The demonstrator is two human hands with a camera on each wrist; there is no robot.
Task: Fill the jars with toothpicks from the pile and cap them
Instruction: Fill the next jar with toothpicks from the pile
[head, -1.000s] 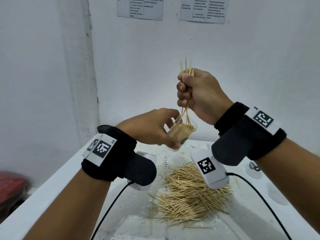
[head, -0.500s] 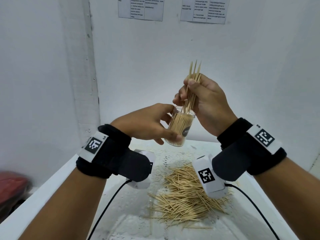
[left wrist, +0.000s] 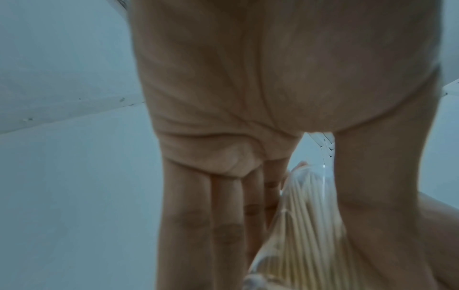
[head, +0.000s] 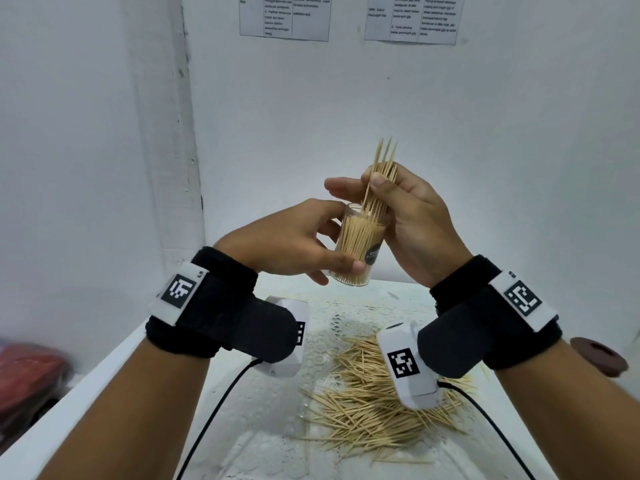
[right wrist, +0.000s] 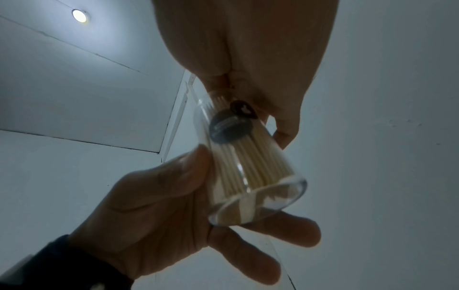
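A clear jar packed with toothpicks and bearing a dark round label is held in the air above the table. My left hand grips it between thumb and fingers, as the right wrist view also shows for the jar. My right hand pinches a bundle of toothpicks whose lower ends stand in the jar's mouth. The pile of loose toothpicks lies on the white table below. In the left wrist view the jar sits between my thumb and fingers.
A dark reddish round lid lies on the table at the right edge. White walls close in on the left and back, with printed sheets high up. Something red lies beyond the table's left edge. Cables run from both wrist cameras.
The right hand has come down and loosened from a fist to a pinch, with the bundle now standing in the jar's mouth. The left hand has turned the jar more upright.
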